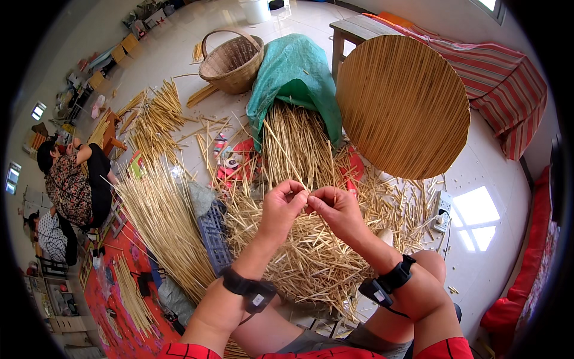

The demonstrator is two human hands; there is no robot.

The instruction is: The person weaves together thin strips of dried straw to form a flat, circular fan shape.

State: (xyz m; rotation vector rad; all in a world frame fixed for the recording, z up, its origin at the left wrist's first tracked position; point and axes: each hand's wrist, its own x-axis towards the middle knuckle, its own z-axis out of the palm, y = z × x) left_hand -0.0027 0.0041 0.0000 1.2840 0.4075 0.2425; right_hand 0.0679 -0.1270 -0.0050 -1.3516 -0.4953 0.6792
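My left hand (280, 206) and my right hand (339, 208) meet in front of me, thumbs and fingertips pinched together on a thin straw stalk (283, 151). The stalk slants up and left from my fingers; its exact end between them is hidden. Beneath my hands spreads a heap of short straw pieces (305, 263). Just beyond, a bunch of straw stalks (302, 140) sticks out of the mouth of a green woven sack (293, 66). Both my forearms wear black straps with small devices.
Long straw bundles (170, 221) lie at the left, beside a blue plastic crate (213, 233). A wicker basket (233, 63) stands behind. A round slatted panel (403, 107) leans on a wooden bench (359, 29). At right lies a power strip (442, 210). Two people sit far left.
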